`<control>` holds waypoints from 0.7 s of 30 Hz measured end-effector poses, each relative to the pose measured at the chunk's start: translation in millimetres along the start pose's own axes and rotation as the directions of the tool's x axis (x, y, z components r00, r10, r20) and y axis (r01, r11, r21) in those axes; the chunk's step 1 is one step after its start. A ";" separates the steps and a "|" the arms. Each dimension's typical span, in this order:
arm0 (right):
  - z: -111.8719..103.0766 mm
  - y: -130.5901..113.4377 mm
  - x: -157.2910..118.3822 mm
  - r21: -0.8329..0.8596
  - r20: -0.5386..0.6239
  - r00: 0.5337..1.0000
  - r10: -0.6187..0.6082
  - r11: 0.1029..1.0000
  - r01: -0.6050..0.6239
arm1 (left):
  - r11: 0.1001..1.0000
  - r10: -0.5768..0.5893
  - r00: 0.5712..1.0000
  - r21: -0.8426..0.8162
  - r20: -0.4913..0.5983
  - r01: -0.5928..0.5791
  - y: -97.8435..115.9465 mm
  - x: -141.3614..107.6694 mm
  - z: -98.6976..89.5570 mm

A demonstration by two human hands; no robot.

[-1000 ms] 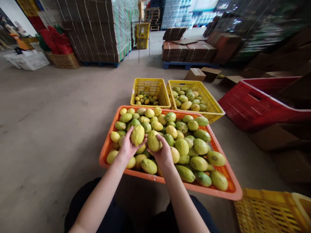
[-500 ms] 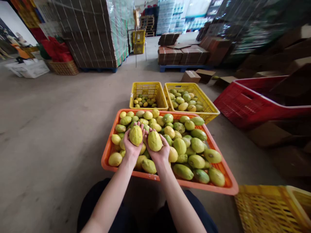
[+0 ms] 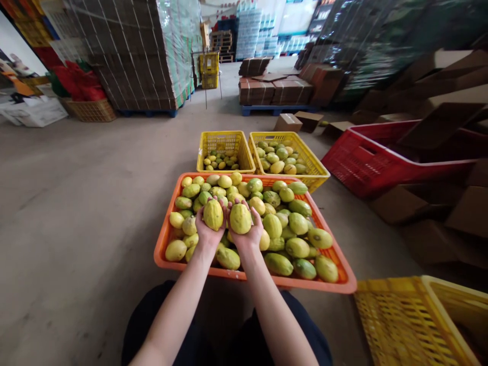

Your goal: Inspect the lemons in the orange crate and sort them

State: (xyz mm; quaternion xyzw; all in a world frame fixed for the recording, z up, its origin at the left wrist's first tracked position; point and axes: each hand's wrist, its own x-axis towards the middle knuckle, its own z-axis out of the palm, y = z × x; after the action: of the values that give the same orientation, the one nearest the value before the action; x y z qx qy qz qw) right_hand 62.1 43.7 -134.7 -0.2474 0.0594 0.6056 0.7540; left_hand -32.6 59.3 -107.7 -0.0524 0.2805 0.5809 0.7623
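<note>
My left hand (image 3: 208, 235) cradles a ribbed yellow-green fruit (image 3: 213, 214) in its upturned palm. Beside it my right hand (image 3: 249, 237) holds a second, rounder yellow-green fruit (image 3: 240, 218), palm up. The two hands are side by side, the fruits a little apart, above a wide orange tray (image 3: 297, 287). Many green and yellow fruits (image 3: 272, 225) lie in that tray, some of them hidden under my hands and forearms.
Behind the tray stand a smaller yellow crate (image 3: 224, 136) and a larger yellow crate (image 3: 318, 165), both with fruit. A red crate (image 3: 362, 162) and open cardboard boxes are at the right. Another yellow crate (image 3: 404, 315) sits at the lower right.
The view has shifted, so the tray and crates appear further left. The right-hand fruit has turned a little and sits more upright; both fruits are still held.
</note>
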 end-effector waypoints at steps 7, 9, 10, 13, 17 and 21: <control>8.9 -4.0 -8.6 0.036 -0.032 0.999 0.036 0.999 -0.035 | 0.996 0.049 0.999 0.078 0.015 -0.050 -1.1 -1.4 -1.8; 13.4 -5.9 -10.5 0.065 -0.060 0.996 0.066 0.996 -0.062 | 0.986 0.070 0.997 0.152 0.016 -0.072 -1.3 -1.9 -2.2; 15.4 -6.2 -10.7 0.077 -0.070 0.994 0.081 0.994 -0.075 | 0.980 0.078 0.997 0.182 0.013 -0.079 -1.0 -2.1 -2.3; 17.6 -3.2 -8.9 0.093 -0.095 0.987 0.130 0.988 -0.121 | 0.971 0.090 0.996 0.222 -0.003 -0.088 1.8 -1.6 -3.2; 6.8 10.0 -7.5 0.031 -0.119 0.981 0.154 0.988 -0.151 | 0.973 0.093 0.995 0.217 -0.034 -0.083 11.3 2.9 -7.6; -1.5 20.2 3.4 -0.076 -0.097 0.982 0.162 0.983 -0.170 | 0.992 0.080 0.992 0.101 -0.095 -0.071 26.9 8.1 -11.1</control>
State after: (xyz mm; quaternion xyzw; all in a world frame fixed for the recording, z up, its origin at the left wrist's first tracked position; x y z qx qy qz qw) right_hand 44.3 49.0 -143.4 -0.3002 0.0887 0.6565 0.6863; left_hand -59.9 70.3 -114.3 -0.0333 0.3475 0.5917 0.7266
